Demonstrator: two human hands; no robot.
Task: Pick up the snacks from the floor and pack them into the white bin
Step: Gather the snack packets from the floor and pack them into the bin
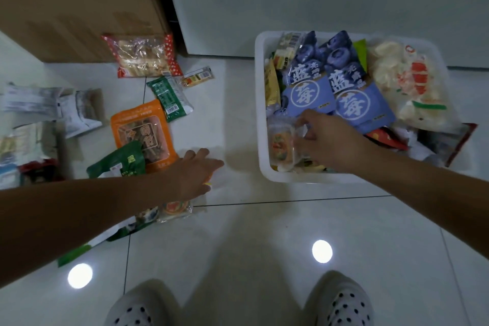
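Now packing: right hand (330, 143) pinches a clear packet (281, 143) inside the white bin (260, 103), probably setting it down. Left hand (195, 174), fingers loosely straight, hovers over floor snacks (140, 130); next, grasp one.

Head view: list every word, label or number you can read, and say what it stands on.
"蓝莓": large, on both blue blueberry pouches in the white plastic bin.
Smaller characters beside it: too blurred to read.
Orange snack packet on the floor: framed characters, blurred.
Green barcoded packet: print and digits too small.
Clear orange-printed packet held by the right hand: unreadable.
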